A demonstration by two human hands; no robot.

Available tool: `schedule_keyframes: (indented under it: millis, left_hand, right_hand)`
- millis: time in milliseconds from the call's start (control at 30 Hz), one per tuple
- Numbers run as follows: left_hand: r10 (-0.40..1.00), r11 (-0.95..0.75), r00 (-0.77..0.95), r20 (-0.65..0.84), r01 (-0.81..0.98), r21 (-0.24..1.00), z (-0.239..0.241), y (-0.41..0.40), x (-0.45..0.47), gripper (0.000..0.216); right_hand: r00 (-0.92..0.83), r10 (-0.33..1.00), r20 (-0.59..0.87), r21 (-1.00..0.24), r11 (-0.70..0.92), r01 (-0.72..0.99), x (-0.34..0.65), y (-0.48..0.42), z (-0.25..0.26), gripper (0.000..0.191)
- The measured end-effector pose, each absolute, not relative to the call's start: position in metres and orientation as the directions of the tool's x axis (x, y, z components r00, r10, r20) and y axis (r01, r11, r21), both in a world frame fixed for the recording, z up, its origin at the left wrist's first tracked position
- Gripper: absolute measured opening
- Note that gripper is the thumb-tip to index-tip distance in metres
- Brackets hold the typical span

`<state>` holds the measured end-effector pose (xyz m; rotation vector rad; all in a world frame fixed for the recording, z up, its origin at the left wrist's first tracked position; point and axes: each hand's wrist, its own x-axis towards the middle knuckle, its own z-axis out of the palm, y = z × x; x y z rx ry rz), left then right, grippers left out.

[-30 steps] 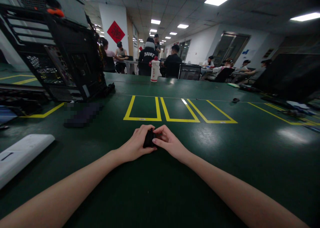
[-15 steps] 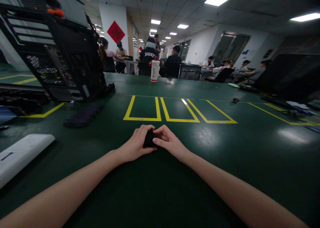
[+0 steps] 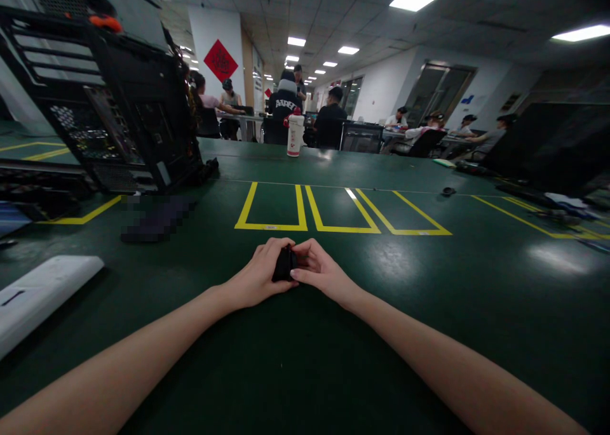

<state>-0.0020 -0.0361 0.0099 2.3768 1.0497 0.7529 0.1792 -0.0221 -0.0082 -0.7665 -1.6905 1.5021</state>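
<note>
A small black box-like object is held low over the green table, at the middle of the view. My left hand is closed around its left side, with the thumb along the near edge and the fingers over the far edge. From the other side, my right hand grips the object's right end between thumb and bent fingers. The fingers cover much of it, so its exact kind does not show. Just beyond the hands, yellow tape outlines mark the table.
An open black computer case stands at the left. Nearer lie a blurred dark item and a white oblong device. A white bottle stands toward the far edge. Dark equipment sits at the right; several people sit beyond.
My right thumb and fingers have shifted very slightly on the black object's right end. My left hand stays in the same place.
</note>
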Motion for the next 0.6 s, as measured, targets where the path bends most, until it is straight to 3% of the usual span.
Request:
schedule_keyframes:
  millis: [167,467,600]
  left_hand:
    - [0.765,-0.620,0.569,0.300,0.525,0.584,0.0115,-0.0366,-0.0014,0.053]
    - [0.772,-0.612,0.565,0.293,0.532,0.585,0.0112,-0.0361,-0.0002,0.052]
    - [0.772,-0.616,0.559,0.304,0.537,0.576,0.0095,-0.0358,-0.0005,0.052]
  right_hand:
    - [-0.515,0.848,0.127,-0.991,0.126,-0.036,0.1775,-0.0221,-0.0095,0.021]
    - [-0.504,0.860,0.084,-0.991,0.123,0.045,0.1785,-0.0221,-0.0083,0.028]
    - [-0.537,0.833,0.131,-0.990,0.138,-0.029,0.1785,-0.0218,-0.0095,0.027]
